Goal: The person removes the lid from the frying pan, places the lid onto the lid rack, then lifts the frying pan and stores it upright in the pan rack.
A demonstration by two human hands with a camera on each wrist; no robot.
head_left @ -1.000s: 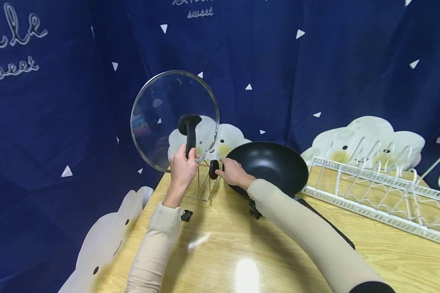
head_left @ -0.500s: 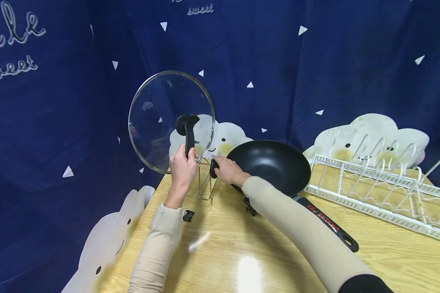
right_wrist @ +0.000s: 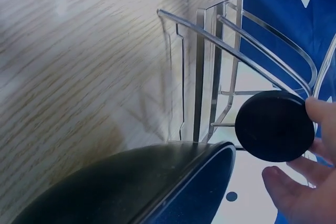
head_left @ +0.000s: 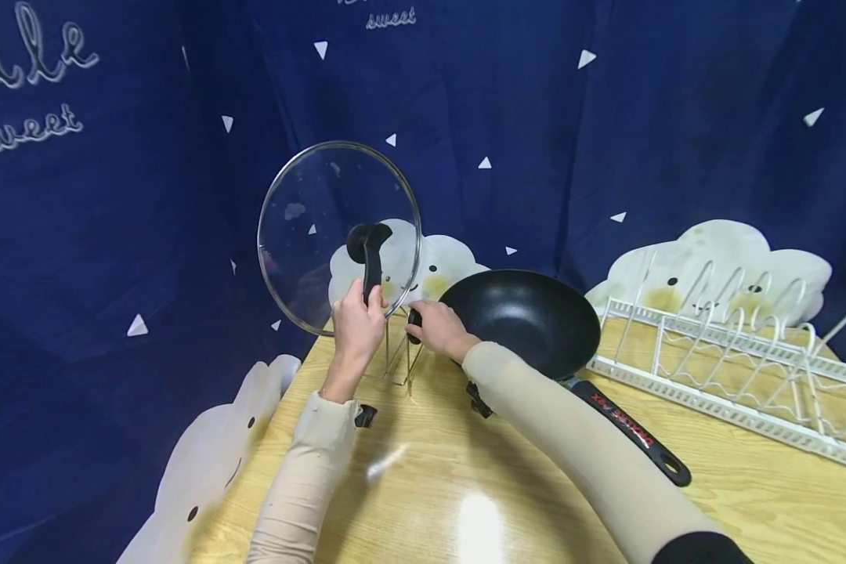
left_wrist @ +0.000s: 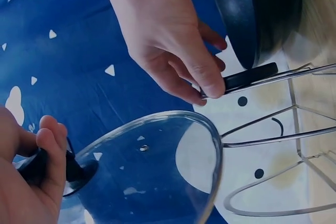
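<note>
Showing glass lid (head_left: 317, 258) near-upright, L grip (head_left: 359, 327) closed round its black handle (head_left: 372, 262), rim at or v. near wire rack (right_wrist: 199, 77) (contact unclear). R grip (head_left: 439, 323) pinches black disc (right_wrist: 274, 126) at rack's end. Lid prob. stiff, mod. heavy, glass slippery & breakable; best held by handle, i.e. not by rim.

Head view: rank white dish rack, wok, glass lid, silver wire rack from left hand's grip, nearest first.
1. Glass lid, held in the grip of the left hand.
2. Silver wire rack, just right of that hand.
3. Wok, farther right.
4. White dish rack, far right, beyond the wok.
</note>
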